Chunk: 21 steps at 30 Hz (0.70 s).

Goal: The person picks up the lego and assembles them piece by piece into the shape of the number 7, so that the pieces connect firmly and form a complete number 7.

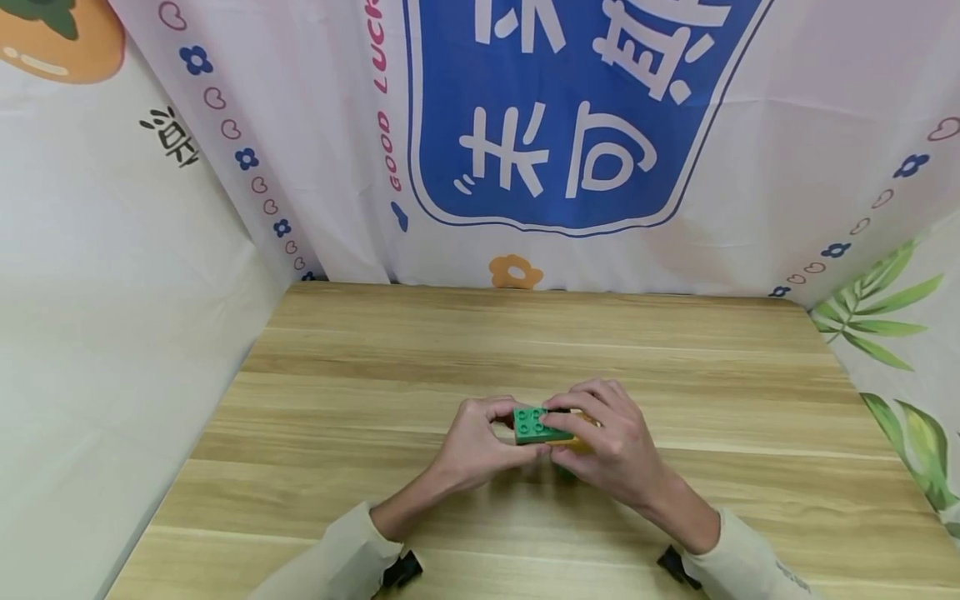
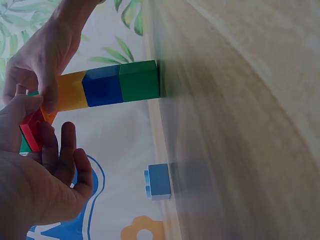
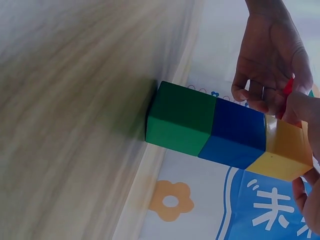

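Note:
A tower of toy building bricks stands on the table, its lower bricks green [image 2: 139,81], blue [image 2: 102,85] and yellow [image 3: 286,150]. A red brick [image 2: 33,131] sticks out sideways near its top, with a studded green brick [image 1: 531,425] above it. My left hand [image 1: 476,446] pinches the red brick between thumb and fingers, at the overhanging end. From the other side my right hand [image 1: 618,442] grips the top green brick, fingertips on its studs and thumb lower down by the yellow. Both hands partly cover the upper joints.
A light blue brick [image 2: 160,181] lies on the table apart from the tower; the head view does not show it. The wooden table [image 1: 360,367] ends at a printed cloth [image 1: 337,167] at the back, with more cloth at both sides.

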Tool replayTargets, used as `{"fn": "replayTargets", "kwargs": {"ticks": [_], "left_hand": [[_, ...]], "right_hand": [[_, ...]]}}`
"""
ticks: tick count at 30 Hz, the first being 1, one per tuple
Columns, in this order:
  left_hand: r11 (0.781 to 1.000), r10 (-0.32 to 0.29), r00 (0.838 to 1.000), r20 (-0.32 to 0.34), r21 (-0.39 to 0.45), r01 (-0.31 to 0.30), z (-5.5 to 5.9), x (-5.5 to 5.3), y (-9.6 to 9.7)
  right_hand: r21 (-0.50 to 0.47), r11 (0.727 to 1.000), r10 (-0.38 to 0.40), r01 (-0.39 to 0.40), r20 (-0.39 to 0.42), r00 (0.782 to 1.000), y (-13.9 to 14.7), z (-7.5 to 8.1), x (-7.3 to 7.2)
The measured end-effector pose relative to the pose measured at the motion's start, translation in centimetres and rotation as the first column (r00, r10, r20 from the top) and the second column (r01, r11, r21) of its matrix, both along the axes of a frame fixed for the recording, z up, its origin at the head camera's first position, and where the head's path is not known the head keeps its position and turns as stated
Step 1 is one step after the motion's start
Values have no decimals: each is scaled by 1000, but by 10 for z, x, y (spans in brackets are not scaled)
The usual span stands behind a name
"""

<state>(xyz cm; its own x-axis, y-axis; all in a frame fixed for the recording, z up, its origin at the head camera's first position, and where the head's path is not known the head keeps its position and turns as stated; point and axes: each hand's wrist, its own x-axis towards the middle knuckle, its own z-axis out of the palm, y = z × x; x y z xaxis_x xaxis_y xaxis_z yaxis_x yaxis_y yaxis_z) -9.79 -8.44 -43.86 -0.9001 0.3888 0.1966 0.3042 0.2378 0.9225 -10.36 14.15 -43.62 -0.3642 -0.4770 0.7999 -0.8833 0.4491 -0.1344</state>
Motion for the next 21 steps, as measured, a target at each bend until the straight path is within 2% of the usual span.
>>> {"fn": "replayTargets", "kwargs": {"ticks": [9, 14, 21], "left_hand": [[1000, 2, 1000, -1, 12, -2, -1, -2, -1], [1000, 12, 1000, -16, -13, -12, -1, -5, -2], [999, -10, 1000, -26, -36, 9, -1, -8, -5]], "right_hand": [[-9, 999, -35, 35, -34, 999, 0, 1, -1], [14, 1000, -28, 28, 20, 999, 4, 2, -3], [49, 999, 0, -5, 100, 995, 9, 6, -6]]}}
